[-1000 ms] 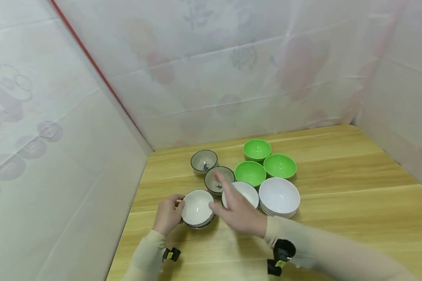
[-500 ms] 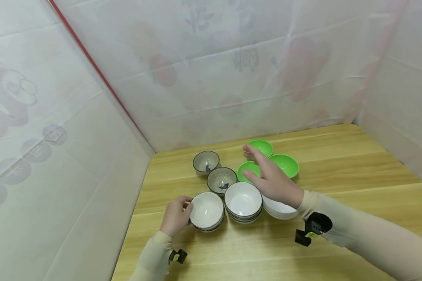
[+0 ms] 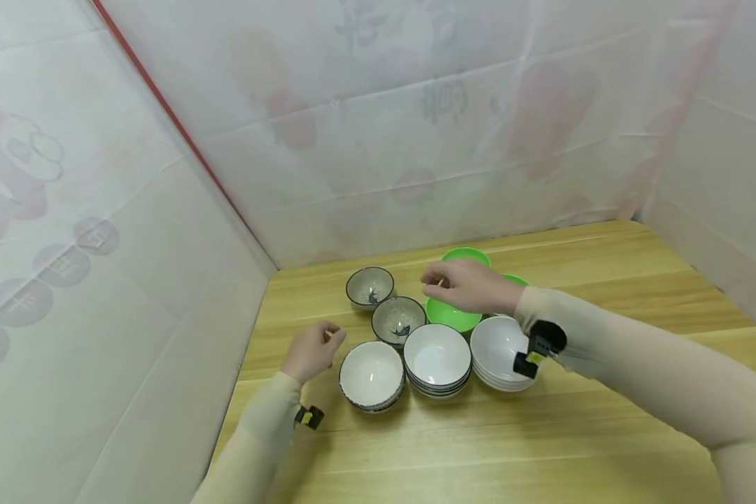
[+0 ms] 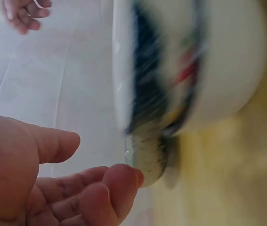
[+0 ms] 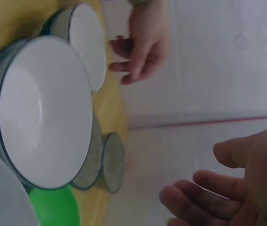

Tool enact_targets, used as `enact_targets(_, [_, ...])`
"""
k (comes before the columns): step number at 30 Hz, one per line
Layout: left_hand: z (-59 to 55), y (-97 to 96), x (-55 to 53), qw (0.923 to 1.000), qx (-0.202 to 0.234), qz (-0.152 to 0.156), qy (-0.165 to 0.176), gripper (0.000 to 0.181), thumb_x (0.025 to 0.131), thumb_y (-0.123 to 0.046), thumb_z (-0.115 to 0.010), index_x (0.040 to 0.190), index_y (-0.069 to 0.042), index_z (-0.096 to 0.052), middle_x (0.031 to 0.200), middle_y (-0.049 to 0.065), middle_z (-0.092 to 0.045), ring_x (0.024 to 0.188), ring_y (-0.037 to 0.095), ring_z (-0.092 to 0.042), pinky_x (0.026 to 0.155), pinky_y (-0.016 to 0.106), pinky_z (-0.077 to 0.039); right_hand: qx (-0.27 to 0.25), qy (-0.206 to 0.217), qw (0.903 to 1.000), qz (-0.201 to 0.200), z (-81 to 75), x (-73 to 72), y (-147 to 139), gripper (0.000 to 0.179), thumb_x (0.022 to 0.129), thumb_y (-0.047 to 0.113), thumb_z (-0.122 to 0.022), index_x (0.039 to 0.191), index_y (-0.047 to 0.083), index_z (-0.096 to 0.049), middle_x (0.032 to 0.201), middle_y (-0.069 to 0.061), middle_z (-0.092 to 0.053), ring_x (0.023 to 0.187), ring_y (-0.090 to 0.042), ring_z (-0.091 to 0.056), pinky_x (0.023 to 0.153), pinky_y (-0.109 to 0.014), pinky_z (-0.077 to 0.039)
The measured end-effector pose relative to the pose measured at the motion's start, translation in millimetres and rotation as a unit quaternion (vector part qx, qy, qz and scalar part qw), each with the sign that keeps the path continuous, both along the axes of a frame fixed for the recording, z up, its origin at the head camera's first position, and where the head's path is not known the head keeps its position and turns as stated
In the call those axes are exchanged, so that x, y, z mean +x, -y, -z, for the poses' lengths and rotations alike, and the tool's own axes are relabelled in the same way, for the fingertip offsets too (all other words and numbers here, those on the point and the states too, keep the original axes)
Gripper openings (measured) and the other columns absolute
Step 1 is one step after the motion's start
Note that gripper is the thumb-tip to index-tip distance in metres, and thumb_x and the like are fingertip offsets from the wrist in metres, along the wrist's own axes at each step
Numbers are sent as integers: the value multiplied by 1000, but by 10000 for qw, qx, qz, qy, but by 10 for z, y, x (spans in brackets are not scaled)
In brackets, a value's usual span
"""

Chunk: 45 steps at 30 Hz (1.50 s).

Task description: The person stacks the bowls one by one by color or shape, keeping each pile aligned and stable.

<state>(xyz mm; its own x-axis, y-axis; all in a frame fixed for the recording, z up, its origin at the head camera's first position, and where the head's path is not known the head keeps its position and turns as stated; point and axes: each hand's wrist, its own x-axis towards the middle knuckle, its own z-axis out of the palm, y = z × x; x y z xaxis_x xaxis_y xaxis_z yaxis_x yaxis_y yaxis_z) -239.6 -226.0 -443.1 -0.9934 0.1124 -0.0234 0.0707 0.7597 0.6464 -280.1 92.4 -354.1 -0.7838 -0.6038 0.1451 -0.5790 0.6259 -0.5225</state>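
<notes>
My left hand [image 3: 311, 352] hovers just left of a stack of white bowls [image 3: 370, 374] with speckled dark rims, fingers loosely curled around nothing. In the left wrist view, the fingers [image 4: 119, 188] are apart from a blurred bowl [image 4: 232, 56] with blue and red patterning outside. Over the green bowls [image 3: 455, 315] is my right hand [image 3: 469, 285], holding nothing and partly hiding them. Between the hands stand two grey bowls [image 3: 398, 320] with a dark motif inside, and a stack of dark-rimmed white bowls [image 3: 437, 355]. The right wrist view shows the right hand's fingers [image 5: 185, 197] relaxed.
A stack of plain white bowls [image 3: 500, 350] stands at the right of the row, partly behind the right wrist's camera [image 3: 538, 346]. All rest on a wooden table [image 3: 453, 448]. White printed sheeting [image 3: 384, 140] walls its back and sides.
The speckled-rim stack has shifted right, up against the dark-rimmed stack. My left hand has let go of it and drawn back slightly. My right hand has moved away rightward, over the green bowls.
</notes>
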Motion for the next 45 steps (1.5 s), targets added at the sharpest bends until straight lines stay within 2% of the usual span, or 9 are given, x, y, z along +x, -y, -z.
enact_targets(4, [-158, -91, -255, 9982, -437, 296, 279, 33, 98, -33, -54, 106, -4, -68, 76, 5, -66, 56, 18, -62, 55, 32, -51, 743, 419, 9963, -75, 61, -272, 44, 29, 98, 30, -55, 114, 9, -67, 103, 0, -68, 94, -16, -63, 83, -36, -52])
enact_targets(7, [-184, -201, -420, 9926, -714, 708, 677, 37, 98, -35, -53, 102, -3, -70, 81, 8, -69, 61, 20, -64, 62, 34, -52, 1023, 672, 9925, -23, 146, -465, 79, 27, 97, 31, -55, 109, 11, -68, 102, 1, -67, 92, -15, -62, 83, -37, -52])
enact_targets(14, [-60, -405, -664, 9748, -1277, 1345, 1237, 39, 100, -37, -50, 108, -5, -70, 78, 11, -70, 68, 26, -68, 60, 32, -51, 1766, 798, 9809, -182, 369, -806, 200, 29, 96, 31, -56, 78, 14, -70, 72, 1, -63, 56, -9, -47, 56, -25, -42])
enact_targets(17, [-2, -445, -731, 9671, -1408, 1540, 1455, 40, 100, -38, -49, 106, -5, -71, 75, 10, -70, 67, 25, -68, 59, 30, -51, 2076, 1014, 9727, -228, 413, -879, 252, 34, 96, 32, -55, 71, 15, -70, 69, -2, -66, 52, -11, -50, 52, -24, -41])
enact_targets(19, [33, -465, -768, 9600, -1465, 1741, 1633, 43, 100, -38, -49, 97, -3, -73, 73, 9, -70, 67, 24, -68, 61, 29, -52, 2174, 1276, 9676, -148, 417, -899, 286, 32, 97, 33, -55, 77, 14, -72, 76, -5, -70, 59, -15, -58, 56, -29, -48])
enact_targets(24, [125, -527, -810, 9466, -1386, 2196, 1910, 42, 101, -35, -46, 86, -6, -73, 68, 5, -69, 61, 19, -64, 59, 30, -52, 2262, 1575, 9612, 78, 439, -939, 330, 32, 98, 36, -53, 95, 10, -71, 83, -4, -69, 76, -23, -65, 73, -42, -54])
enact_targets(28, [162, -570, -805, 9426, -1407, 2298, 1970, 41, 102, -32, -45, 82, -9, -72, 67, 1, -67, 63, 17, -62, 60, 32, -53, 2488, 1599, 9552, 84, 524, -972, 347, 35, 97, 36, -54, 89, 9, -76, 83, -4, -71, 73, -22, -65, 66, -34, -51])
enact_targets(35, [177, -585, -801, 9450, -1394, 2342, 1809, 42, 100, -25, -46, 73, -8, -72, 63, 0, -66, 59, 15, -61, 57, 29, -52, 2745, 1595, 9469, -501, 707, -917, 408, 25, 93, 24, -61, 80, 9, -76, 74, -5, -70, 57, -11, -56, 51, -23, -42])
enact_targets(45, [111, -547, -765, 9548, -1197, 2293, 1466, 39, 98, -20, -48, 71, -8, -72, 62, 0, -67, 57, 15, -64, 57, 26, -53, 2802, 1318, 9487, -639, 785, -821, 421, 33, 91, 12, -59, 59, 15, -54, 54, 6, -47, 47, -7, -42, 45, -21, -33])
